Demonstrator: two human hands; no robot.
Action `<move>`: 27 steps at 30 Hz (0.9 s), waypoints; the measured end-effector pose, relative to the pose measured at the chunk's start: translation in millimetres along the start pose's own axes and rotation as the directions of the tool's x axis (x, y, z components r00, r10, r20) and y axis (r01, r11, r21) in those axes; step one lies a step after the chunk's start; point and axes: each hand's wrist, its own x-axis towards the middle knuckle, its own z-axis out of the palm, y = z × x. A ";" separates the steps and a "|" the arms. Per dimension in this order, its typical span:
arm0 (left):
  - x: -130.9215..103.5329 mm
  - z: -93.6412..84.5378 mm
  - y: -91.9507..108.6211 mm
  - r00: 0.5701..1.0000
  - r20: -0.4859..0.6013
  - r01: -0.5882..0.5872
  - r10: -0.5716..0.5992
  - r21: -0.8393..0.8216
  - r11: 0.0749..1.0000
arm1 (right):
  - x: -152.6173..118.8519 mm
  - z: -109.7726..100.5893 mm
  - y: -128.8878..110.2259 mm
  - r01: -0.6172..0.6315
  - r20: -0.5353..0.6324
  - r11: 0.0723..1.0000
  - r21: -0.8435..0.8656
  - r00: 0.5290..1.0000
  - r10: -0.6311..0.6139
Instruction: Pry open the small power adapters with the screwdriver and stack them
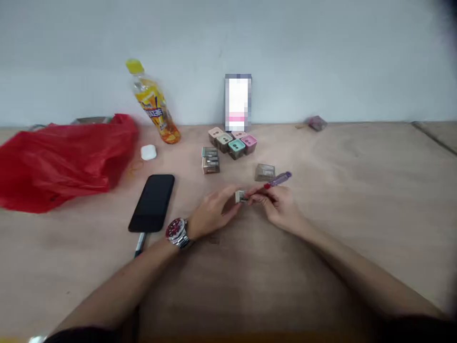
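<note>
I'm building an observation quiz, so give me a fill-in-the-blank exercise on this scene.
1. The right hand holds a slim tool whose upper end is ____.
2. A wristwatch is worn on the ____ arm.
3. The bottle has a ____ cap.
4. The plastic bag is ____.

Missing words: purple; left; yellow; red.

We can read no text; the lettering (pixel 154 113) on the drink bottle (pixel 153 102), right of the red plastic bag (pixel 71 162), is blurred.
</note>
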 end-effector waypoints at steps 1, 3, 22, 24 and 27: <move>-0.3 -0.3 0.4 1.000 0.000 -0.004 0.004 -0.001 1.000 | -0.1 1.6 0.4 -0.004 -0.025 0.999 -0.040 1.000 0.003; -0.5 -1.0 1.3 1.000 0.005 -0.008 0.008 -0.005 1.000 | -0.2 4.3 0.9 -0.011 -0.065 0.994 -0.106 0.998 0.004; 3.6 -5.3 5.3 0.998 0.065 0.013 -0.011 -0.030 0.999 | -0.1 8.4 0.6 -0.011 -0.112 0.981 -0.195 0.994 -0.011; 3.5 -4.9 4.8 0.998 0.068 0.014 -0.012 -0.032 0.999 | 0.9 8.6 -0.4 -0.013 -0.121 0.980 -0.199 0.993 -0.012; 3.0 -3.9 3.8 0.998 0.059 0.022 -0.019 -0.040 0.999 | 2.6 6.9 -2.7 -0.016 -0.104 0.989 -0.148 0.995 0.000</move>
